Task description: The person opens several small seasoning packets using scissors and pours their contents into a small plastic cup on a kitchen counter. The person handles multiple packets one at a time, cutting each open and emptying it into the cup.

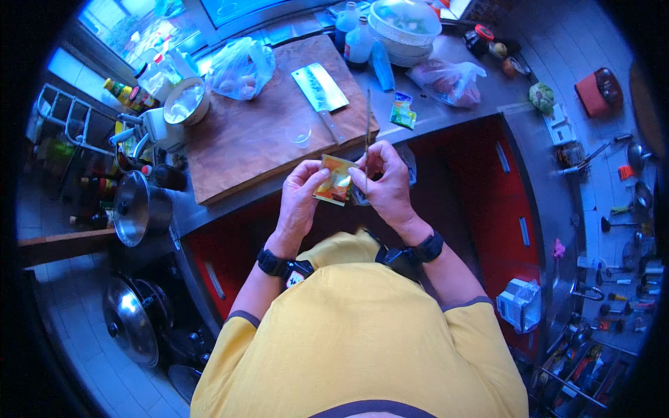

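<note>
A yellow and orange foil sachet [333, 180] is held upright between my hands, just off the front edge of the thick wooden chopping board [245, 141]. My left hand [300, 196] pinches its left side between thumb and fingers. At its right edge, my right hand [389, 183] has the thumb and finger against the sachet. The same hand also holds a thin stick [368, 112], probably a chopstick, which points away from me. On the board lie a cleaver [320, 89], its handle towards me, and a small clear plastic cup [299, 137].
A plastic bag of round items [243, 70] rests on the board's far left. Beyond the board's right edge are green packets [403, 111], bottles [358, 44], a white basket [405, 31] and another bag [449, 81]. A bowl [186, 101] and lidded pot [138, 206] stand left.
</note>
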